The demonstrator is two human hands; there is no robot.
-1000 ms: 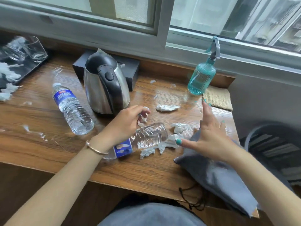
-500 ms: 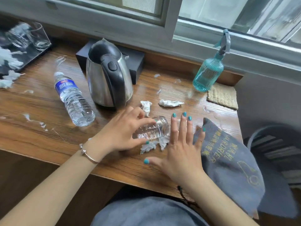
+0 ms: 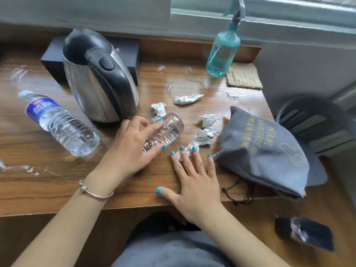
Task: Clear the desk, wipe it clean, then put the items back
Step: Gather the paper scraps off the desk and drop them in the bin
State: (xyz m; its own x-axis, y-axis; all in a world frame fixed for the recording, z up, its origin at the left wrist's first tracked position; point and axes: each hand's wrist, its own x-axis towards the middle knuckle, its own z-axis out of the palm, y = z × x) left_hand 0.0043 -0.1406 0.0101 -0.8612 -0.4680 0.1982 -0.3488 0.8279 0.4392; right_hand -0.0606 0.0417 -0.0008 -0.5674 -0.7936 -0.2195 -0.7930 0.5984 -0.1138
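On the desk (image 3: 57, 182), front edge:
Left hand (image 3: 131, 149): now curled around the lying empty bottle (image 3: 165, 132).
Right hand (image 3: 194, 182): dropped flat, fingers straight, touching tissue scraps (image 3: 204, 134).
Meaning: clearing barely begun.

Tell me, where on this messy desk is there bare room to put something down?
Bare wood lies along the near edge, left of the left hand and below the lying water bottle. It is crowded between the kettle and grey bag, where tissue scraps lie.
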